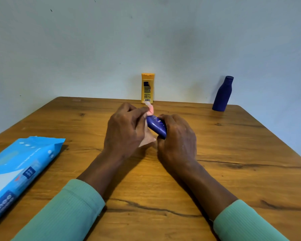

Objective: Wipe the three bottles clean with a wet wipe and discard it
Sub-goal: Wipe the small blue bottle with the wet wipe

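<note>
A small dark-blue bottle (157,126) lies tilted between my hands over the middle of the wooden table (233,153). My right hand (176,138) grips its lower end. My left hand (124,131) is closed around a pale wet wipe (149,106) pressed against the bottle's upper end; a strip of the wipe sticks up past my fingers. A yellow bottle (147,88) stands upright at the table's far edge by the wall. A taller dark-blue bottle (222,93) stands at the far right.
A blue pack of wet wipes (19,169) lies flat at the table's left, near the front edge. A pale wall rises right behind the table. My green sleeves cover both forearms near the front edge.
</note>
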A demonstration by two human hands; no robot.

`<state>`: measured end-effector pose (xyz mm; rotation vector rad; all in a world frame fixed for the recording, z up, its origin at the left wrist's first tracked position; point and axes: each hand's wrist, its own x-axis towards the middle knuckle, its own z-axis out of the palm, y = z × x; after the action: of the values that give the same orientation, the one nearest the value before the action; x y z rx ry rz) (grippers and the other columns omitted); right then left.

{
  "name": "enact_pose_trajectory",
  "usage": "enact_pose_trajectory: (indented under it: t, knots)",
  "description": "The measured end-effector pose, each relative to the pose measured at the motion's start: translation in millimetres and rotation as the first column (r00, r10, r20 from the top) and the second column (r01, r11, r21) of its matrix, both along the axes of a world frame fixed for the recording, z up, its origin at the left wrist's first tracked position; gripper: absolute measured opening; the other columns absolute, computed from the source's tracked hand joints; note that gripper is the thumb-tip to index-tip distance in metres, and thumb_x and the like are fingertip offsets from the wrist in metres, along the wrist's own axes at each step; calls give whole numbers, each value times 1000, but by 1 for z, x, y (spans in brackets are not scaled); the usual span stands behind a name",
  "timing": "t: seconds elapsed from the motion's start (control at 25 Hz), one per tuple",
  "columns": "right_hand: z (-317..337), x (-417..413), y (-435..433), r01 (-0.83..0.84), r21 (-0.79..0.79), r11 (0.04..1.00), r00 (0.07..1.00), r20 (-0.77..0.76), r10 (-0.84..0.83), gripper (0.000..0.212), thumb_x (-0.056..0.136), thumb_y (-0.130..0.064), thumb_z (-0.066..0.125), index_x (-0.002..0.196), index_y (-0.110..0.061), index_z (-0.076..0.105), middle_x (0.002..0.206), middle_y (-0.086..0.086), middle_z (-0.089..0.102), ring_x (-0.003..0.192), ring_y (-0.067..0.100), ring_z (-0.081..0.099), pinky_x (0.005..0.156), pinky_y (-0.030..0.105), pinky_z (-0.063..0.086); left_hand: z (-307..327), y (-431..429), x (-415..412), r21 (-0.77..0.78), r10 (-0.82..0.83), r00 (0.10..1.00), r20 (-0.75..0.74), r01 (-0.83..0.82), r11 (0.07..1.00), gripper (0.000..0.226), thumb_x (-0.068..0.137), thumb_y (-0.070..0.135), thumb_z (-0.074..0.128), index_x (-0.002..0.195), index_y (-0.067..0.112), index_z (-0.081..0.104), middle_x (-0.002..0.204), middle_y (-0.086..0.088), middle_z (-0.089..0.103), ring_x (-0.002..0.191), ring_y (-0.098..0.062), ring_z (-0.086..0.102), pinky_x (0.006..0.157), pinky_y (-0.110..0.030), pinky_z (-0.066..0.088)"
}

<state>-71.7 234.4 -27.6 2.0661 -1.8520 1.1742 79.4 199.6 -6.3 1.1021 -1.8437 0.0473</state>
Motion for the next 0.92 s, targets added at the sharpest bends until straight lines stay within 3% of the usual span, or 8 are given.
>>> enact_pose_trajectory:
  t: [0.08, 0.2, 0.28, 0.4, 0.52, 0.64, 0.72, 0.92]
  knots:
    - [-1, 1, 1, -1, -22, 1000, 998, -55, 0, 63, 80, -11, 82, 139, -14, 59, 124, 7, 65, 109, 22, 58, 87, 35, 52, 1, -4, 8, 27, 60, 998, -29, -59, 998, 30, 99, 17, 69, 128, 14, 73, 104, -8, 66, 89, -16, 60, 68, -19, 44]
    - [-1, -2, -1, 20, -50, 999, 996, -89, -24, 60, 81, -11, 81, 137, -13, 59, 123, 7, 64, 110, 23, 58, 88, 34, 52, 1, 9, -4, 16, -65, 998, 24, 65, 998, 25, 99, 17, 68, 123, 16, 75, 101, -3, 63, 86, -14, 60, 71, -20, 46]
    - [-3, -5, -3, 25, -21, 999, 996, -87, -27, 53, 88, -22, 78, 136, -14, 58, 121, 5, 64, 109, 20, 55, 88, 31, 49, -2, 20, -19, 41, -163, 980, 116, 159, 986, 25, 98, 19, 68, 122, 18, 75, 99, 0, 60, 86, -12, 59, 75, -22, 50]
    - [-4, -13, -5, 28, 6, 1000, 997, -78, -28, 48, 90, -31, 76, 133, -17, 60, 116, 2, 67, 105, 16, 52, 85, 30, 47, -7, 21, -27, 56, -169, 973, 159, 162, 985, 26, 99, 24, 67, 123, 21, 75, 97, 1, 60, 85, -13, 60, 75, -28, 55]
    - [-3, -11, -5, -26, 54, 998, 988, -152, 34, 47, 89, -32, 76, 132, -18, 61, 116, 1, 65, 105, 15, 47, 83, 28, 44, -7, 10, -17, 22, -92, 993, 74, 90, 996, 21, 97, 24, 71, 116, 19, 78, 97, -1, 66, 83, -14, 63, 70, -27, 53]
    - [-3, -2, -3, -40, 45, 998, 942, -332, 52, 61, 85, -32, 80, 140, -15, 60, 119, 4, 68, 107, 20, 51, 84, 32, 50, -7, -4, 0, 81, 107, 994, -16, -105, 991, 20, 98, 27, 71, 113, 17, 78, 101, -3, 70, 86, -17, 65, 69, -26, 49]
    - [-2, 2, -2, -19, 15, 1000, 921, -389, 23, 62, 83, -32, 82, 140, -15, 61, 119, 6, 69, 106, 22, 53, 83, 35, 53, -9, -4, 0, 105, 175, 985, 1, -174, 979, 20, 98, 30, 69, 112, 19, 78, 101, -3, 70, 86, -17, 65, 68, -27, 47]
    - [-2, -5, -2, 34, 3, 999, 933, -359, -30, 38, 85, -37, 78, 117, -18, 70, 106, 2, 67, 94, 20, 52, 75, 34, 50, -8, 12, -17, 81, -88, 996, 11, 86, 993, 29, 96, 32, 61, 116, 20, 78, 97, 3, 69, 82, -12, 65, 67, -28, 54]
